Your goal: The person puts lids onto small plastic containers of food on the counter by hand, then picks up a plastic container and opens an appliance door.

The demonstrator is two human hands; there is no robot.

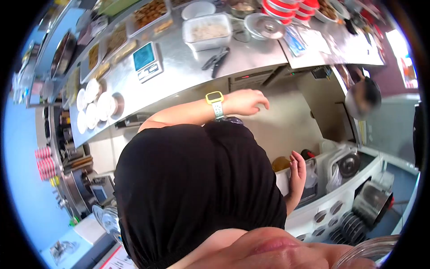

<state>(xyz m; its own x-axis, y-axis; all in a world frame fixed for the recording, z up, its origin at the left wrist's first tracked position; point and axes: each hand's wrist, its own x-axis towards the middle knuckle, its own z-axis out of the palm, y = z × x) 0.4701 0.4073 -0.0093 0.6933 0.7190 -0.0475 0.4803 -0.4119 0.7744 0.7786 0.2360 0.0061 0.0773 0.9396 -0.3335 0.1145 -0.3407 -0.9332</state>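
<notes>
My left hand (pixel 246 102), with a yellow-cased watch (pixel 215 97) on the wrist, hangs over the floor in front of the steel counter. Its fingers are loosely bent and apart, and nothing shows in them. My right hand (pixel 298 172) is at my other side with its fingers loosely extended, near a white shelf unit (pixel 309 215); it appears to hold nothing. Across the counter edge from my left hand lies a black-handled tool (pixel 219 62). Behind it stands a white tub (pixel 207 33) with pale food inside. A digital scale (pixel 147 62) is further left.
The steel counter (pixel 179 71) carries food trays (pixel 149 15), several white cups (pixel 92 110), a lidded pot (pixel 270 27) and red-rimmed containers (pixel 286 10). Another person (pixel 363 97) is at the right, blurred. Pans (pixel 351 226) and a metal pot (pixel 372 201) occupy the lower-right shelves.
</notes>
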